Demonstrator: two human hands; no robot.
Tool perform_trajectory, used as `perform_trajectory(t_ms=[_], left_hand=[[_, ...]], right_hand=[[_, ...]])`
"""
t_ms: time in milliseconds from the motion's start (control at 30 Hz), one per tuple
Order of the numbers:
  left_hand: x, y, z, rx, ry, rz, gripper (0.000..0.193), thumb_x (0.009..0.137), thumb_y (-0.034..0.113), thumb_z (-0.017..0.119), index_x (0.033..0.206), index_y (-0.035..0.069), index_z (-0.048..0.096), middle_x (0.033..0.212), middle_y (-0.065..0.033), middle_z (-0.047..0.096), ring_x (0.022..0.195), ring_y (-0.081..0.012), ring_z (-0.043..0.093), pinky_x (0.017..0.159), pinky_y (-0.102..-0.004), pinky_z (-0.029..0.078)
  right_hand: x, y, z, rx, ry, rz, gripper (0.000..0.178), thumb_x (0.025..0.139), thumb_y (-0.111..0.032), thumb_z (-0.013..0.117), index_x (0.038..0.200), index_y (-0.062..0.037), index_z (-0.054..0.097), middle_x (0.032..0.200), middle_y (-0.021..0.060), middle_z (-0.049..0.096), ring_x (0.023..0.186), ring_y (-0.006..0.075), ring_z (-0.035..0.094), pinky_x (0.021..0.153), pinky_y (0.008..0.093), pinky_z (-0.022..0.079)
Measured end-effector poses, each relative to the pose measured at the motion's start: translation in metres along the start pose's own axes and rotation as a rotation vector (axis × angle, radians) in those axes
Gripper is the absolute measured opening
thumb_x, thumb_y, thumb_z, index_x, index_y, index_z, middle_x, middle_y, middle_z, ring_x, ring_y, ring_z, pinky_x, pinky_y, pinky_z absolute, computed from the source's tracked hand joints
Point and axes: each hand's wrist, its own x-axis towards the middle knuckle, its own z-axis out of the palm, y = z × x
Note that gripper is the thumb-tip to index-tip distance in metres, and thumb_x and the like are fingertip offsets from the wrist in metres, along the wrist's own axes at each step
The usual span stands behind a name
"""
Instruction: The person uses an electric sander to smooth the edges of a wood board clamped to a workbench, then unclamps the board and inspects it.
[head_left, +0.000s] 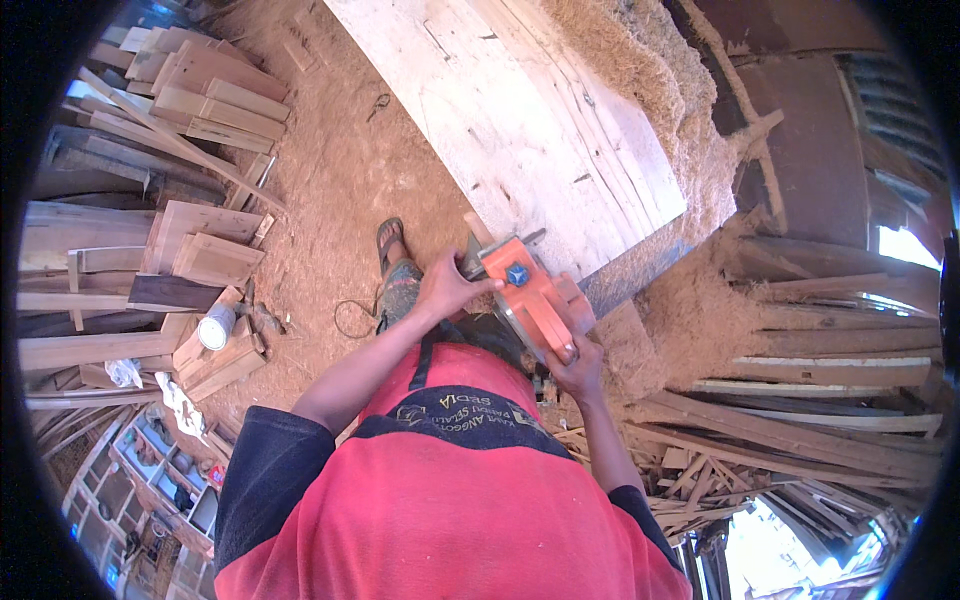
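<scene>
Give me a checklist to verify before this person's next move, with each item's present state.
1. Right-hand grip on the orange handheld tool with a blue star-shaped knob: ok, closed on its near end.
2. Left-hand grip: cannot tell; touching the tool's left side, firmness unclear.
3. Tool seated on the pale wooden board: cannot tell; it overlaps a near corner in view.
4. Tool's underside unobstructed: cannot tell; hidden.
5. Footing free of debris: not ok; brown sawdust lies around the sandalled foot.

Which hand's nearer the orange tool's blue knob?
Left. Left hand: just left of the blue knob. Right hand: farther, at the near end of the orange tool.
</scene>
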Motion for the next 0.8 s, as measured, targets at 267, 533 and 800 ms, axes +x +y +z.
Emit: perform_trajectory(t_ms=[267,533,800], left_hand=[[0.061,-0.022,-0.055,-0.163,0.241,0.063,0.086,0.059,0.053,0.096,0.111,-0.007,0.065,0.101,-0.0208,0.070,0.096,-0.0298,0.069,0.085,-0.0399,0.055],[0.124,-0.024,-0.118,-0.311,0.424,0.090,0.088,0.065,0.050,0.095,0.120,-0.010,0.061,0.111,-0.0204,0.068,0.104,-0.0271,0.066,0.091,-0.0381,0.054],[0.198,-0.020,-0.207,-0.350,0.489,0.041,0.085,0.069,0.046,0.094,0.124,-0.010,0.061,0.113,-0.0197,0.070,0.101,-0.0247,0.068,0.090,-0.0355,0.055]], right_hand=[[0.086,-0.066,0.044,0.034,0.024,-0.107,0.023,0.075,-0.013,0.075,0.092,-0.0008,0.067,0.069,0.0169,0.064,0.062,0.0298,0.069,0.061,0.0393,0.052],[0.174,-0.129,0.086,0.148,0.061,-0.217,0.032,0.075,-0.013,0.073,0.105,-0.0024,0.070,0.077,0.0192,0.068,0.069,0.0314,0.070,0.063,0.0399,0.053],[0.269,-0.189,0.132,0.166,-0.060,-0.243,0.064,0.074,-0.018,0.075,0.136,-0.0097,0.062,0.108,0.0168,0.073,0.102,0.0388,0.068,0.091,0.0453,0.052]])
